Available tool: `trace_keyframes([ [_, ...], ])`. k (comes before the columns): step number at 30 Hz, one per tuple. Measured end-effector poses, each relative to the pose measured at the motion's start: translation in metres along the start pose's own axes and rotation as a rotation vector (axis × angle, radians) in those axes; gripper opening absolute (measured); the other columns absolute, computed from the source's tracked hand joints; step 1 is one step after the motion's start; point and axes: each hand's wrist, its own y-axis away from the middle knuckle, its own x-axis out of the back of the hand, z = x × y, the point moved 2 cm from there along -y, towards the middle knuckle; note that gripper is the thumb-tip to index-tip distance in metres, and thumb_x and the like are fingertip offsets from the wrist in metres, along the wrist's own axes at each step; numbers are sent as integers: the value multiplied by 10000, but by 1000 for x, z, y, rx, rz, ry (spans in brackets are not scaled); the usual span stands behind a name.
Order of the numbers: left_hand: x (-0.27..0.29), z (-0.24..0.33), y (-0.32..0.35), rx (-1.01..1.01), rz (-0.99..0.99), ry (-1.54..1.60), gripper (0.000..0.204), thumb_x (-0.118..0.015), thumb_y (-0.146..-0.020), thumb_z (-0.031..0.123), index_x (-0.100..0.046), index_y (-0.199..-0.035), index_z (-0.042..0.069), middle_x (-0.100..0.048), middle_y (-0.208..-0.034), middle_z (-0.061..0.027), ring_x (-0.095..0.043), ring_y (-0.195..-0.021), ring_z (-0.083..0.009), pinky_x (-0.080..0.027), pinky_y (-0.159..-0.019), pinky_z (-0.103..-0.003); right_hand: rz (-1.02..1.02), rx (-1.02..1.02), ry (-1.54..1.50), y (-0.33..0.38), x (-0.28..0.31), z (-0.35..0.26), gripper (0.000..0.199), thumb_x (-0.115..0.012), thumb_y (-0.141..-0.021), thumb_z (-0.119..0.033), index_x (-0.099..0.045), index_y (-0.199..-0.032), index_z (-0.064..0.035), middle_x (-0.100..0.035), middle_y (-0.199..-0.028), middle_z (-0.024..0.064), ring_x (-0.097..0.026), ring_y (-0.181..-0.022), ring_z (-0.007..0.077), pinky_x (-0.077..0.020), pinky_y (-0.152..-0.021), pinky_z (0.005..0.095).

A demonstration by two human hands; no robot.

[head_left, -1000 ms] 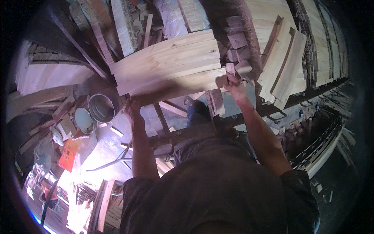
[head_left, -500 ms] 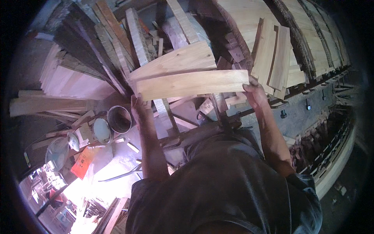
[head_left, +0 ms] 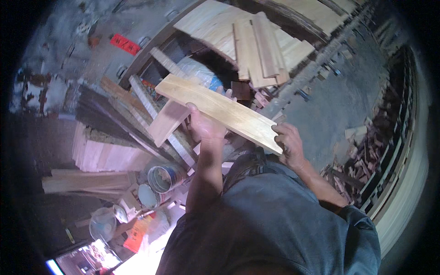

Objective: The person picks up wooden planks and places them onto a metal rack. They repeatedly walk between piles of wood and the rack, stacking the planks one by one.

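A pale wooden board (head_left: 224, 110) is held out in front of my body, sloping down from upper left to lower right. My left hand (head_left: 206, 123) supports it near its middle, thumb on the near edge and fingertips showing beyond the far edge. My right hand (head_left: 289, 144) grips the board's right end, fingers curled over it. Beneath the board's left part, another pale board (head_left: 168, 121) rests across wooden bars, partly covered by the held one.
Several loose boards (head_left: 266, 46) lie on a panel of joined planks (head_left: 211, 23) ahead. Stacked boards (head_left: 110, 153) stand on the left, near a metal can (head_left: 161, 178) and a clear plastic tub (head_left: 102, 224). Wood offcuts (head_left: 360, 158) lie in a heap on the right.
The held board has turned from nearly level to a slope, its right end now lower and closer. My left hand has moved from its left end to its middle. The view has swung too.
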Motion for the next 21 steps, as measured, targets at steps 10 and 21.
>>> trace_keyframes([
  [10, -51, -151, -20, 335, -61, -103, 858, -407, -887, 677, -351, -1498, 77, -458, -1448, -226, -475, -1265, -473, -276, -1097, -681, 20, -882, -664, 116, 112, 6, 448, -649, -879, -47, -574, -1321, -24, -638, -1260, 146, -602, -1158, 236, -465, -990, 361],
  [21, -106, -306, 45, 1004, -284, -4, 836, -332, -966, 650, -197, -1550, 66, -238, -1590, -191, -284, -1425, -419, -203, -1180, -558, 553, -1332, -611, 185, 107, -9, 315, -600, -919, -223, -638, -1105, 28, -657, -1011, 71, -575, -961, 143, -459, -859, 296],
])
